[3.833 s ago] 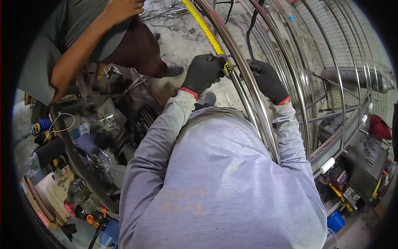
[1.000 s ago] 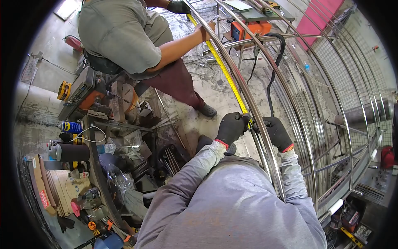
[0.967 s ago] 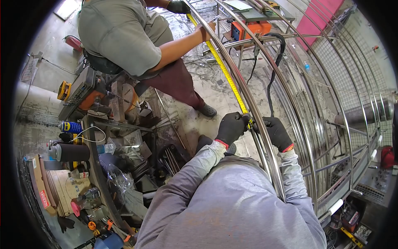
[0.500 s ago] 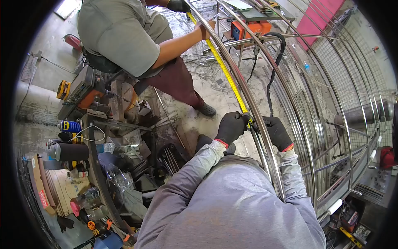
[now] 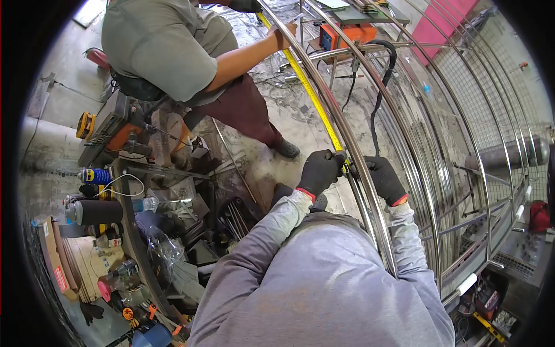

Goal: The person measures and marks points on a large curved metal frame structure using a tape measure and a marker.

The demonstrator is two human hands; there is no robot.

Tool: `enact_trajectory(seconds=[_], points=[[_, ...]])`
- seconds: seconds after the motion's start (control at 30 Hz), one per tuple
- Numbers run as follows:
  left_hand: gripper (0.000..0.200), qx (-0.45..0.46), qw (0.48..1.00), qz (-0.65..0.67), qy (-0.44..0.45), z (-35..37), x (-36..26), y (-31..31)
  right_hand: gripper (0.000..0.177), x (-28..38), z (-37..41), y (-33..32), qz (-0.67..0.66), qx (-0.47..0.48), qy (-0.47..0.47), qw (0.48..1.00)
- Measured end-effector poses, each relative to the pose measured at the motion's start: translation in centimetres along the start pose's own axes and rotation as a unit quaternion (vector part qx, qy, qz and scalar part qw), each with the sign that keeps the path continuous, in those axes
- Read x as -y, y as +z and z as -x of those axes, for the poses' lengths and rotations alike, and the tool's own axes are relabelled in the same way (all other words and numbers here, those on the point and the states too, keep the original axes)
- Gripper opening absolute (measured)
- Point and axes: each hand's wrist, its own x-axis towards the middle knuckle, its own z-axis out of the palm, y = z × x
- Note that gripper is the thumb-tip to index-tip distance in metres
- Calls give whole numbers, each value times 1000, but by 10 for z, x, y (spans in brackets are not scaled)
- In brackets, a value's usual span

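Observation:
A yellow tape measure is stretched along a shiny metal tube running from my body toward the top of the view. In a black glove, my left hand is closed on the near end of the tape, against the tube's left side. My right hand, also gloved, is across the tube with its fingers curled against it; the fingertips are partly hidden. At the far end, a co-worker's bare hand rests at the tube and tape, and their black-gloved hand is by the tape's end.
Curved metal bars of a large frame fill the right side. An orange welding machine stands beyond, with a black cable hanging down. At left, a cluttered shelf holds cans and tools. The co-worker's shoe is on the floor.
Both my hands have shifted slightly and remain at the tube and tape. The co-worker has moved slightly left in view, still holding the far end.

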Motion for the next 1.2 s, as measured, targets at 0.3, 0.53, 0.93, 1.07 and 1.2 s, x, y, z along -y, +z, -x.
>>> enact_trajectory(seconds=[0.3,0.53,0.93,1.07,1.2], points=[[41,-5,1000,-6,-15,7,-9,-1,21,37,9,-4,20,1,3,1000],[38,4,1000,9,-16,5,-7,-2,21,23,5,-2,23,-14,-17,999],[31,14,1000,25,-11,7,-11,-2,23,19,4,-2,24,-5,-13,1000],[44,1,1000,29,9,-3,6,2,26,14,3,-3,33,-16,-10,999],[43,3,999,43,7,-6,11,3,28,9,4,-3,30,-15,1,999]])
